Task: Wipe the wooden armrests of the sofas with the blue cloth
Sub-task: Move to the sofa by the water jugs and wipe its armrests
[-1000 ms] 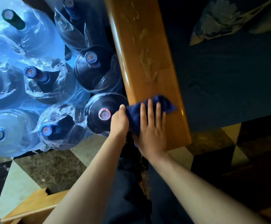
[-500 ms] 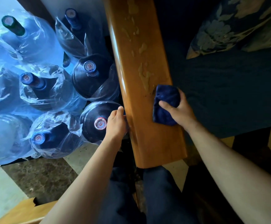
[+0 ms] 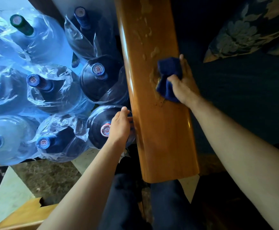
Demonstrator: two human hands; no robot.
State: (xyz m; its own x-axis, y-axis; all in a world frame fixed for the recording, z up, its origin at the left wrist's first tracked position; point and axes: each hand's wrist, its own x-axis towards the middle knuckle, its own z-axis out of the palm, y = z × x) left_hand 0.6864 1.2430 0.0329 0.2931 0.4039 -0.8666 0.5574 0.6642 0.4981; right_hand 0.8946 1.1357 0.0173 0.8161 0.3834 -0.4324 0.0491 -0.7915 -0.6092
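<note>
A long glossy wooden armrest runs from the top centre down to my legs, with pale worn patches along its far half. My right hand presses a bunched dark blue cloth onto the armrest's right side, about halfway along. My left hand rests against the armrest's left edge, fingers together, over the cap of a water bottle; nothing is seen held in it.
Several large blue water bottles in clear plastic bags crowd the floor left of the armrest. The dark blue sofa seat and a floral cushion lie to the right. Another wooden edge shows at bottom left over the tiled floor.
My right hand has carried the cloth from the near left part of the armrest to its right side and farther up. My left hand has stayed at the left edge.
</note>
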